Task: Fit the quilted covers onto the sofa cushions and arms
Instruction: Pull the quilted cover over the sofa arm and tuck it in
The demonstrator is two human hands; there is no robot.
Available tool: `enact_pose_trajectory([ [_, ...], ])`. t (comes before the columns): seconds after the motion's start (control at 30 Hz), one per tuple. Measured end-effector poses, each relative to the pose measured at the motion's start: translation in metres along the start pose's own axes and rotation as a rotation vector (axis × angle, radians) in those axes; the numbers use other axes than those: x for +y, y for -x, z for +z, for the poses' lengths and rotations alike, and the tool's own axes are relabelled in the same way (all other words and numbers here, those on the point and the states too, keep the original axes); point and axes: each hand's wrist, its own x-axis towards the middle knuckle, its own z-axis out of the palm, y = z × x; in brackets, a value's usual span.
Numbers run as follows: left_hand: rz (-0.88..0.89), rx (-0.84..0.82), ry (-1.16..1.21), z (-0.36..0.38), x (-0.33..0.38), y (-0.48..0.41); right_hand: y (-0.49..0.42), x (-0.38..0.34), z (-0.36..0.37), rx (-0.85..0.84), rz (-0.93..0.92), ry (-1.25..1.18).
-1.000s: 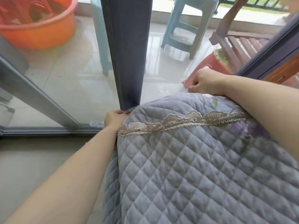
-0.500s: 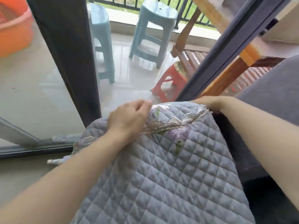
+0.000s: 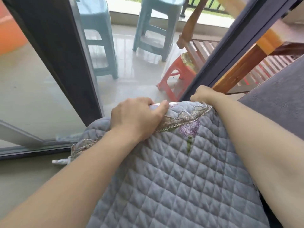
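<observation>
Head view: grips lace edge of quilted cover (image 3: 181,178) with left hand (image 3: 136,117), fingers curled, shifted over from left corner; pinches far corner with right hand (image 3: 204,96) beside sofa (image 3: 276,102); looks draped over arm, needs squaring.

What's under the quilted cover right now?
The quilted cover hides whatever it drapes over. Left hand and right hand grip its lace edge; grey sofa fabric shows only to its right.
</observation>
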Motion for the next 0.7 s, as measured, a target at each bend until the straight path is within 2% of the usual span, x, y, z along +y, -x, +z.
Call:
enact_pose_trajectory([
  [0.13, -0.015, 0.118, 0.073, 0.005, 0.002, 0.001, 0.014, -0.014, -0.011, -0.065, -0.032, 0.153],
  [0.17, -0.031, 0.117, 0.104, 0.003, 0.000, 0.002, 0.024, -0.021, -0.016, -0.009, -0.056, 0.107],
  [0.27, -0.076, 0.077, 0.262, 0.000, -0.003, -0.001, 0.072, -0.046, -0.026, 0.343, -0.158, -0.224],
  [0.3, -0.115, 0.045, 0.375, -0.003, -0.009, -0.003, 0.093, -0.061, -0.021, 0.397, -0.213, -0.320],
  [0.37, -0.163, -0.052, 0.603, -0.010, -0.020, -0.006, 0.132, -0.089, 0.001, 0.388, -0.290, -0.378],
  [0.43, -0.141, -0.133, 0.515, -0.017, -0.042, -0.001, 0.154, -0.107, 0.030, 0.434, -0.326, -0.226],
  [0.5, -0.242, -0.243, 0.399, -0.017, -0.078, 0.014, 0.161, -0.114, 0.044, 0.516, -0.312, -0.057],
  [0.53, -0.336, -0.308, 0.437, -0.016, -0.101, 0.023, 0.159, -0.115, 0.046, 0.528, -0.297, 0.004],
  [0.57, -0.423, -0.382, 0.539, -0.014, -0.124, 0.033, 0.155, -0.118, 0.045, 0.524, -0.295, 0.062],
  [0.63, -0.593, -0.440, 0.887, -0.002, -0.162, 0.058, 0.147, -0.127, 0.045, 0.493, -0.307, 0.129],
  [0.7, -0.646, -0.415, 1.054, 0.019, -0.177, 0.079, 0.142, -0.136, 0.049, 0.472, -0.297, 0.126],
])
